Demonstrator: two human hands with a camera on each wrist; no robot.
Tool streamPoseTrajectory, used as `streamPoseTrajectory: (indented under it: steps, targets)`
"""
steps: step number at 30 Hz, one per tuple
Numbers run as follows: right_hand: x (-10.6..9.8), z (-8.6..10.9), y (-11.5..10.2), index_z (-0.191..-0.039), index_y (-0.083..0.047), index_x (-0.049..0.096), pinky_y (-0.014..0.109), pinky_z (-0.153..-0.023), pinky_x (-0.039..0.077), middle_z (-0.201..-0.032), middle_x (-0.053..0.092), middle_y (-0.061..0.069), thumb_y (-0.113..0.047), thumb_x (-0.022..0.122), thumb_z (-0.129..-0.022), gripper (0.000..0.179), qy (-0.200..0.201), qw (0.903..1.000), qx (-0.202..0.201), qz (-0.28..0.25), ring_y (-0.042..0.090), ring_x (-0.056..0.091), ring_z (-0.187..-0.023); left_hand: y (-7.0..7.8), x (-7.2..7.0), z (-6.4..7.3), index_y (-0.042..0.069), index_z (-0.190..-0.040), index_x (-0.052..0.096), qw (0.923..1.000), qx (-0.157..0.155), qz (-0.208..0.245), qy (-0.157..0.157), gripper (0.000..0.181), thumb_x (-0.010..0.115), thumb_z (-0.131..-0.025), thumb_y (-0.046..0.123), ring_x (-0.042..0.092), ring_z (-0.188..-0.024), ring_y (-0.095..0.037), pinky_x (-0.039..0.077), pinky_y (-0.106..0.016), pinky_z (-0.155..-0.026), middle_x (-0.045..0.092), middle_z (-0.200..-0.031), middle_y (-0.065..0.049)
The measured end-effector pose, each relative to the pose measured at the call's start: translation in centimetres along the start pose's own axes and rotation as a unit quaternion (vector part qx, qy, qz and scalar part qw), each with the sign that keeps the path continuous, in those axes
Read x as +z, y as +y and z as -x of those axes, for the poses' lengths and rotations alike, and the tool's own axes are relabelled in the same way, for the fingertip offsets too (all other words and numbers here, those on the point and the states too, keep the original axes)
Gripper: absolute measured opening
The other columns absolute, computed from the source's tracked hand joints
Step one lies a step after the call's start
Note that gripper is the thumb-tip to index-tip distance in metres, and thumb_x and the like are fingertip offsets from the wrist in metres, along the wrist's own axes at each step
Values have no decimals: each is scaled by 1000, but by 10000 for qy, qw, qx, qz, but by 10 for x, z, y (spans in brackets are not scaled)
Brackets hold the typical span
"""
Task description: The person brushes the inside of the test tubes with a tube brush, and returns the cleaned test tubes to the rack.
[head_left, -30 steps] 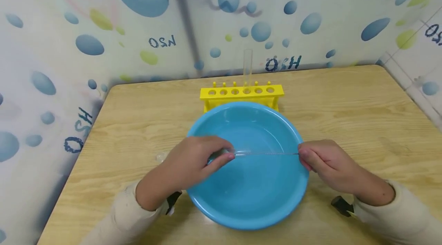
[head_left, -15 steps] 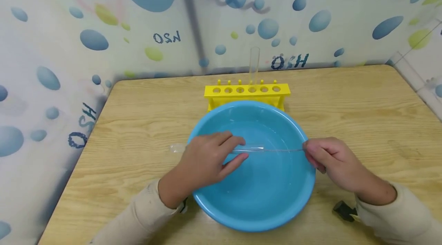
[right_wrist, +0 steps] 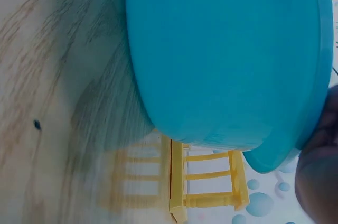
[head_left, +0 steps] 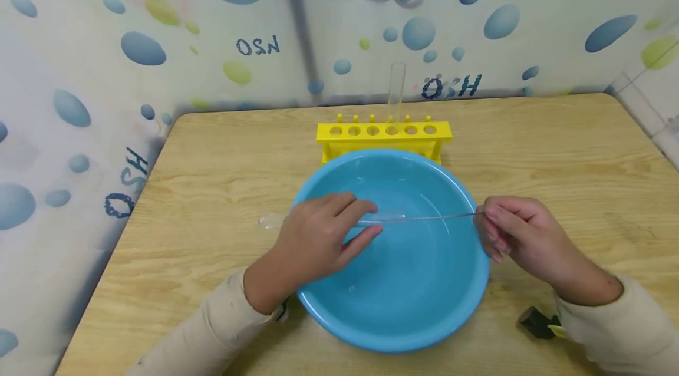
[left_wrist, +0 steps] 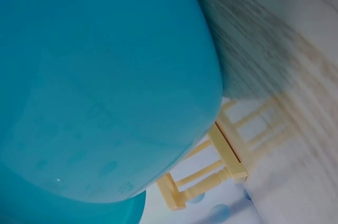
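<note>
My left hand [head_left: 313, 240] holds a clear glass test tube [head_left: 389, 219] level above the blue basin [head_left: 392, 345]. The tube's closed end sticks out to the left of the hand, and its mouth faces right. Between thumb and fingers, my right hand [head_left: 530, 240] pinches the thin twisted wire handle of a test tube brush [head_left: 440, 217] at the basin's right rim. The wire runs into the tube's mouth; the brush head is hidden behind the left hand. Part of the right hand also shows at the edge of the right wrist view.
Behind the basin stands a yellow test tube rack [head_left: 384, 131] with one upright test tube [head_left: 396, 93] in it. All of this is on a wooden table [head_left: 223, 158] against a patterned wall. A dark object [head_left: 537, 323] shows beside the right sleeve.
My left hand has moved right with the tube, and its fingers have spread slightly. The right hand has shifted a little right, with the wire drawn slightly outward since half a second ago.
</note>
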State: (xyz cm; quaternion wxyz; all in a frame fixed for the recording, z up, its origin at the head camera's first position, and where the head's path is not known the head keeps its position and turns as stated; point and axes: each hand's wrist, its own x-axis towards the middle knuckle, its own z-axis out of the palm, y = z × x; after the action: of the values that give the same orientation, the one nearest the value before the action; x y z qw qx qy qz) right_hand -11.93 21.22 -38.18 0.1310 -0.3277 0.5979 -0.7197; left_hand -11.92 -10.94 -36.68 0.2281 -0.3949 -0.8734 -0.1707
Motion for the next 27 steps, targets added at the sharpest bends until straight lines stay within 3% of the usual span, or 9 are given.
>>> streamPoseTrajectory:
  steps: [3,8,11,18,24,27]
  targets:
    - [-2,2,-1,-84,1,51,35,-47,40,-72,44,8,14,19,-103,39,-86,9999,44,82,23,44,-59,-1,-1,-1,15,-107,70,9999,158,10,-60,28,73,-90,37,65,-70,-10,55,-24,-64,70,-86,3]
    - [1,5,1,-92,2,59,32,-47,42,-80,57,7,20,30,-99,35,-60,9965,-104,827,20,48,-61,-1,-1,0,15,-108,70,9990,411,-6,-151,27,69,-94,38,64,-69,-9,53,-23,-62,69,-86,4]
    - [4,5,0,-94,1,61,31,-47,43,-82,61,5,21,34,-98,34,13,9928,-179,1185,17,50,-60,-1,-2,-1,14,-108,69,9990,401,14,-174,28,69,-94,38,64,-68,-9,53,-23,-61,69,-85,4]
    - [9,6,0,-103,0,65,28,-48,44,-89,67,1,18,39,-98,32,222,9898,-82,1408,14,52,-61,0,-4,-1,15,-108,70,9990,366,67,-241,28,67,-95,39,63,-67,-8,52,-22,-60,69,-84,4]
    - [11,7,-4,-112,-4,66,26,-51,49,-88,68,-2,15,50,-96,30,520,9745,458,2134,14,55,-62,-1,-2,-1,15,-107,71,9989,398,172,-195,29,63,-97,41,65,-69,-8,54,-22,-62,70,-86,5]
    - [13,7,-4,-110,-6,67,25,-52,49,-84,66,-3,14,53,-95,28,559,9655,524,2490,12,55,-63,-1,-1,-1,14,-107,71,9988,404,198,-180,29,63,-97,41,66,-69,-8,54,-22,-62,70,-85,5]
